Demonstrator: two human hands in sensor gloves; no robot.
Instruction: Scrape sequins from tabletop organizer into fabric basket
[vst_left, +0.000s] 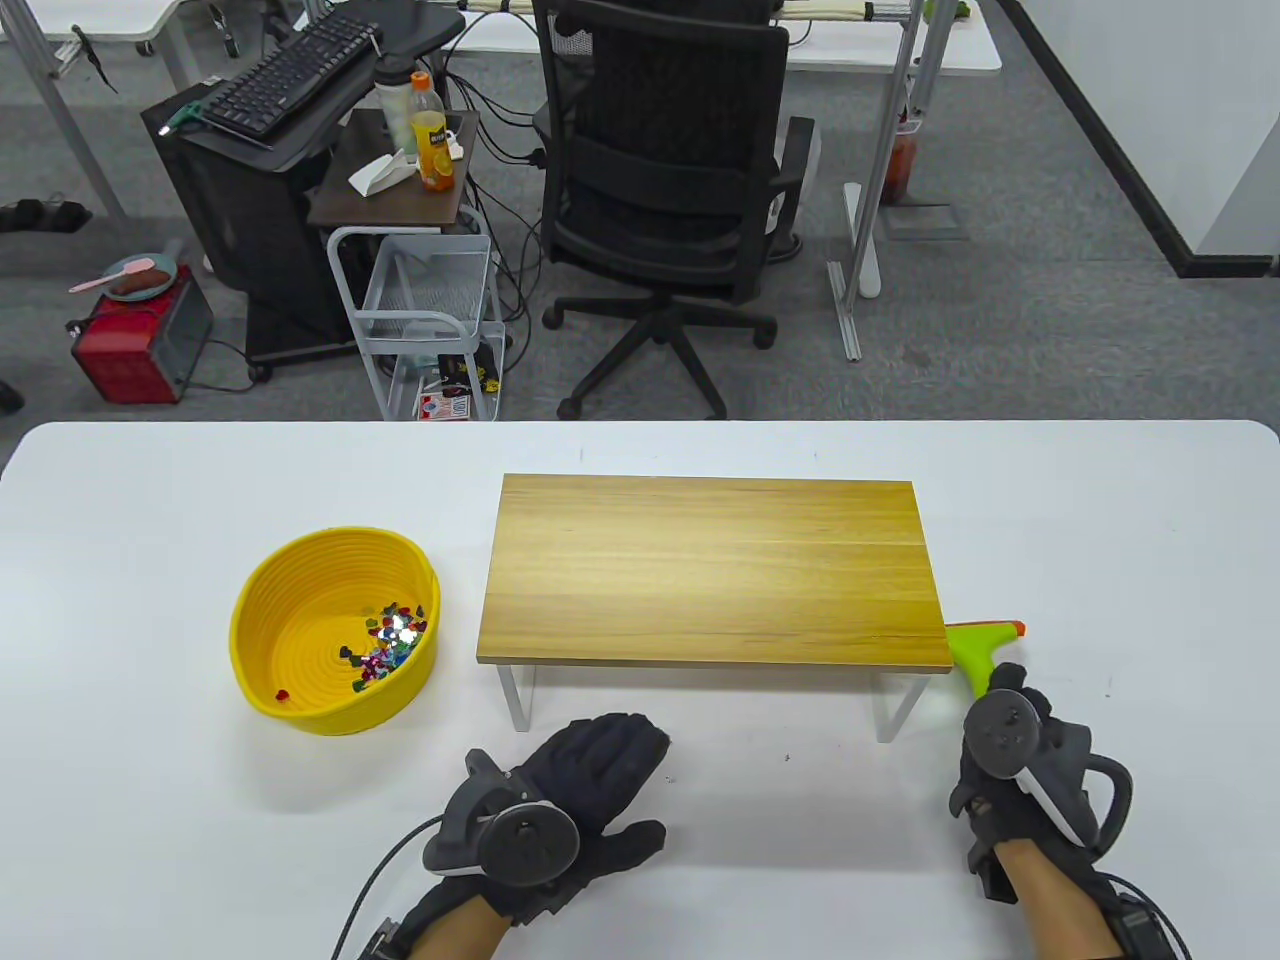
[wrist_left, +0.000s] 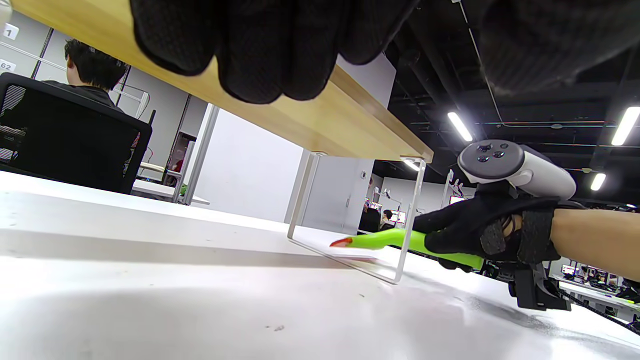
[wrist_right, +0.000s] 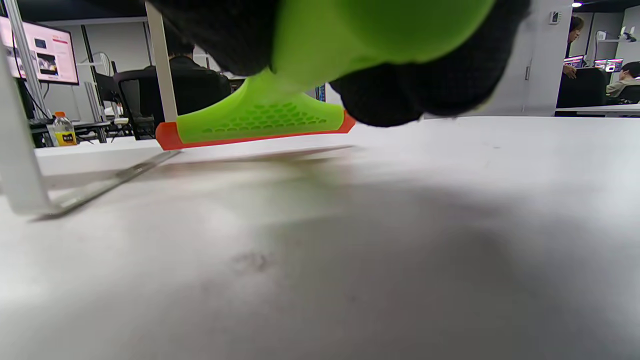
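Note:
A wooden tabletop organizer (vst_left: 710, 568) on white legs stands mid-table; its top shows no sequins. A yellow woven basket (vst_left: 335, 630) to its left holds several colourful sequins (vst_left: 388, 640). My right hand (vst_left: 1010, 745) grips the handle of a green scraper with an orange edge (vst_left: 980, 645), low over the table by the organizer's right front corner; the scraper also shows in the left wrist view (wrist_left: 395, 240) and the right wrist view (wrist_right: 260, 120). My left hand (vst_left: 590, 765) rests flat on the table, fingers spread, in front of the organizer, holding nothing.
The white table (vst_left: 150, 800) runs to a far edge behind the organizer. Beyond it stand a black office chair (vst_left: 670, 200), a wire cart (vst_left: 425, 310) and a side table with an orange drink bottle (vst_left: 432, 148).

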